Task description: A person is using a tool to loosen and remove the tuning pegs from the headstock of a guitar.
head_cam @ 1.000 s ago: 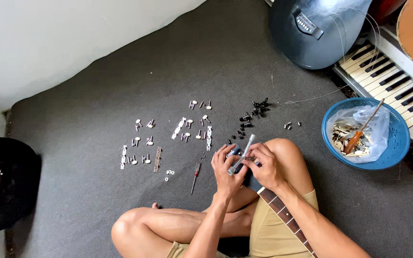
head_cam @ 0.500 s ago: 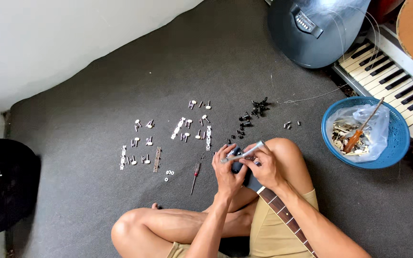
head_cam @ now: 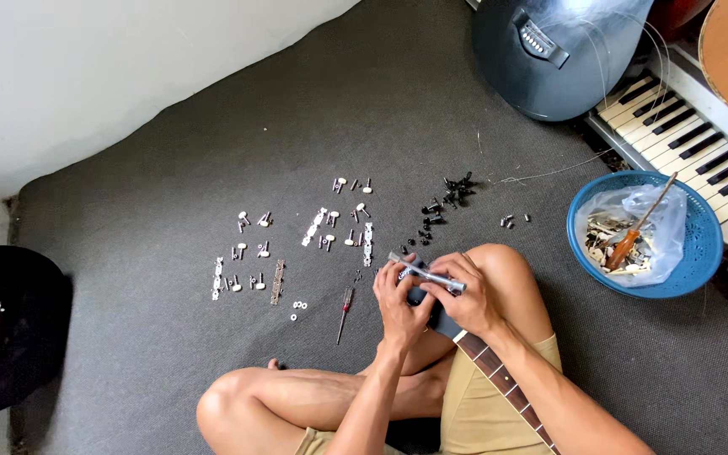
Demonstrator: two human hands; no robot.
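I sit cross-legged on a grey carpet with a guitar neck [head_cam: 499, 375] across my lap, its dark headstock [head_cam: 431, 313] between my hands. My right hand [head_cam: 468, 295] holds a slim silver tool [head_cam: 425, 273] lying almost level above the headstock. My left hand [head_cam: 399, 300] grips the headstock's left side, fingers curled, touching the tool's left end. Silver tuning pegs [head_cam: 318, 226] and strips [head_cam: 367, 243] lie spread on the carpet ahead, with black pegs [head_cam: 446, 200] to their right.
A small red-handled screwdriver [head_cam: 344, 310] lies left of my hands. A blue basket [head_cam: 701, 253] holds a plastic bag, parts and an orange-handled screwdriver. A dark blue guitar body [head_cam: 549, 59], a keyboard [head_cam: 693, 126] and a black case [head_cam: 2, 329] lie around.
The silver tool in my right hand has swung from pointing steeply up to lying nearly level above the headstock. My hands stay in the same place.
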